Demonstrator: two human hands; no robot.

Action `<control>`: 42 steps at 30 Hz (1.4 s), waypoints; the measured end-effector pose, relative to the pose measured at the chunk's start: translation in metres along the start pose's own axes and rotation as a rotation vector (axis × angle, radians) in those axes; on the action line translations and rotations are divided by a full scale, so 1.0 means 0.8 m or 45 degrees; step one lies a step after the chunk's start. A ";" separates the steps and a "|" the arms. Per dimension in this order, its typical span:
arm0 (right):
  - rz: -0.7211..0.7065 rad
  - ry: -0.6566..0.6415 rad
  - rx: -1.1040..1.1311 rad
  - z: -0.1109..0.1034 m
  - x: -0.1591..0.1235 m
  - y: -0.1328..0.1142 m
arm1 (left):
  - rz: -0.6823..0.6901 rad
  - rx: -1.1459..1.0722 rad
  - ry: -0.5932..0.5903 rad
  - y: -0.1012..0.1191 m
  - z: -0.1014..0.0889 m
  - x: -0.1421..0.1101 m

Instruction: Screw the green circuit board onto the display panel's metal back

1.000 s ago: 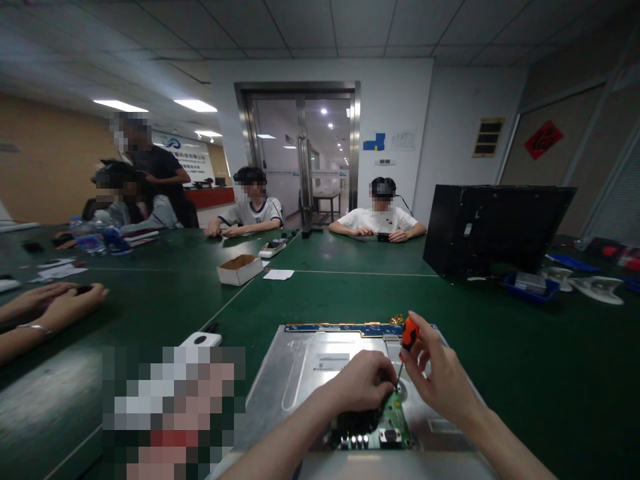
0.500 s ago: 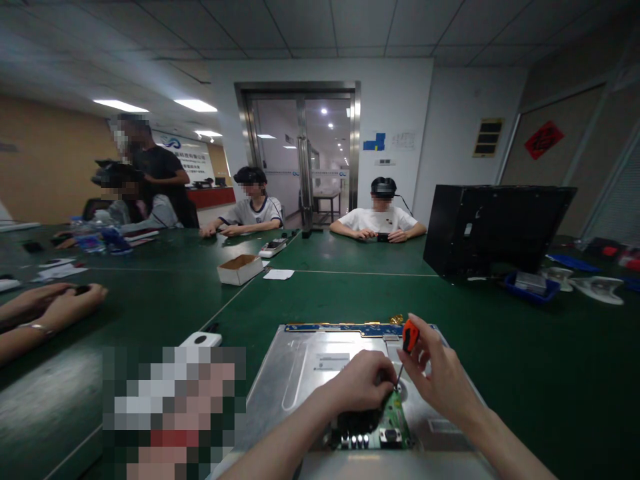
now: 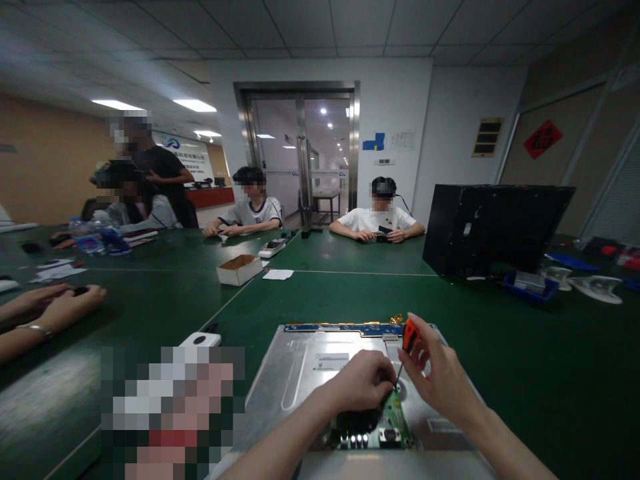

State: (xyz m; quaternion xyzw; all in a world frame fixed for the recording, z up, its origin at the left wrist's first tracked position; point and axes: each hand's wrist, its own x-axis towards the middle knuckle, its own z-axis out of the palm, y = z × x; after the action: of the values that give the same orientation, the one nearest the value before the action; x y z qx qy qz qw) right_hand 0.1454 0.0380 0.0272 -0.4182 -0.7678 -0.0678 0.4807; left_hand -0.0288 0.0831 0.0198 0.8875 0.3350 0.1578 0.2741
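My right hand [image 3: 443, 373] grips a screwdriver [image 3: 411, 335] by its orange and black handle. The thin shaft slants down to the upper corner of a green circuit board [image 3: 395, 420]. Close beside the tip, my left hand [image 3: 363, 381] has its fingers pinched together over the board; whether they hold the shaft or something small is hidden. Under both hands lies a silver metal panel [image 3: 295, 360], with a blue board strip [image 3: 330, 328] along its far edge. The left part of the green board is in the shade of my left hand.
A small open carton [image 3: 240, 270] and a paper slip [image 3: 278, 274] lie beyond the panel. A black monitor-like casing [image 3: 495, 227] stands at right, near a blue tray [image 3: 531, 285]. Several people sit or stand around the green table [image 3: 350, 293]; another person's hands [image 3: 65, 307] are at left.
My hands and the screwdriver have hardly moved; the handle appears slightly turned. The view has shifted a little.
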 end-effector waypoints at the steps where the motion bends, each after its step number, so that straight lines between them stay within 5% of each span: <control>1: 0.002 0.004 -0.005 0.000 0.000 0.000 | 0.003 0.000 -0.002 0.000 0.000 0.000; 42: 0.047 -0.052 0.055 0.001 -0.001 -0.003 | 0.019 -0.001 0.017 -0.001 0.002 0.000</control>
State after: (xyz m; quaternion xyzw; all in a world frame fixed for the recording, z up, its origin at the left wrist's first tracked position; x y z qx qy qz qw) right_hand 0.1431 0.0366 0.0272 -0.4230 -0.7709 -0.0336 0.4750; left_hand -0.0285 0.0827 0.0179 0.8888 0.3303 0.1659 0.2709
